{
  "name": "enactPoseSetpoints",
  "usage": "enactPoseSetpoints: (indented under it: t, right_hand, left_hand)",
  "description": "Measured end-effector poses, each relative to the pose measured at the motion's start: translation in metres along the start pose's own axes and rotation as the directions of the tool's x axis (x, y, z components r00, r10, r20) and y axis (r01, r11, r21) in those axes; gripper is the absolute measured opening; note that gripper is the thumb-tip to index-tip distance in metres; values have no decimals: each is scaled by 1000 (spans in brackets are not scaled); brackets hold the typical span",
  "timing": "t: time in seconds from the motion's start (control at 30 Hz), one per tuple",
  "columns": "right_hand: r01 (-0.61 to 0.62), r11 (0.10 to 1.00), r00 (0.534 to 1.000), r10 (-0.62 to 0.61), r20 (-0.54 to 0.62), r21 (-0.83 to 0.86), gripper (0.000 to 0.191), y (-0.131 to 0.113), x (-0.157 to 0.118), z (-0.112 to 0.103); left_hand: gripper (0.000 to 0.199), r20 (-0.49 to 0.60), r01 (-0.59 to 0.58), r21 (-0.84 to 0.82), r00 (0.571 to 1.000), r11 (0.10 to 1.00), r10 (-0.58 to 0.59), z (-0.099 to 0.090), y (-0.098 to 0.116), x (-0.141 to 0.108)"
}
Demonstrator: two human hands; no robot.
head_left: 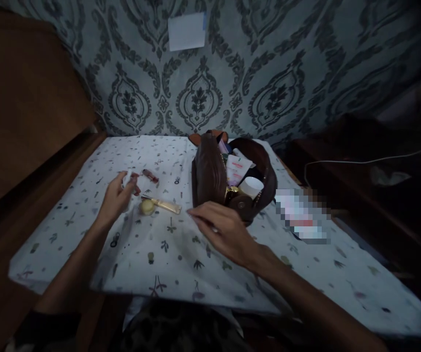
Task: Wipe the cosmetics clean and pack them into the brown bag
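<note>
On the left of the cloth, my left hand has its thumb and fingers curled round a small reddish item with a clear part, too blurred to name surely. A similar small reddish bottle lies just beyond it. Close by are a little yellow-lidded jar and a slim pale-gold tube. My right hand is in front of the brown leather bag, its fingers pressed together; whether anything is between them is hidden. The open bag holds a white round jar and a white-and-pink packet.
A patterned white cloth covers the table. To the right of the bag lies a blurred-out flat item. A wooden panel rises at the left, and a white cable runs across the dark right side.
</note>
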State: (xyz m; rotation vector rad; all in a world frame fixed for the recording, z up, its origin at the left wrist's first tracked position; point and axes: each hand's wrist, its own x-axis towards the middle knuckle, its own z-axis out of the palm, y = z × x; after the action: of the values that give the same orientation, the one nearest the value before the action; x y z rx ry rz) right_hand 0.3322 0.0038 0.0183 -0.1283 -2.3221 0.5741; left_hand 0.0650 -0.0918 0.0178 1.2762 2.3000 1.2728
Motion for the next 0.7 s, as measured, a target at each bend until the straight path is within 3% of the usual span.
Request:
enactPoseSetpoints:
  t: [0.07,0.17,0.27,0.37,0.47,0.6,0.7]
  right_hand:
    - [-100,993,991,94,98,61,21,2,-1,23]
    - [-272,954,952,247,182,127,22,4,3,49]
    - [-440,875,891,398,219,201,27,3,6,70]
    - [-561,757,827,501,254,335,35,2,6,88]
    - [-563,679,819,535,207,472,42,1,4,102]
    - [-506,671,823,564,70,542,48,-2,0,108]
    - [-478,704,822,570,-16,525,42,-4,-3,104]
  left_hand:
    - [40,83,-110,175,992,978,97,8,-9,-12]
    - [38,183,-275,400,959,874,217,22,-18,-35]
    - [36,225,-301,537,951,788,211,31,-25,-49]
    - [35,184,-292,511,956,809,230,33,-28,-53]
    - [37,109,-309,385,951,869,290,34,-24,-52]
    - [36,99,-285,315,959,905,267,40,-2,-57]
    - [34,115,-320,292,947,901,299,48,17,-60]
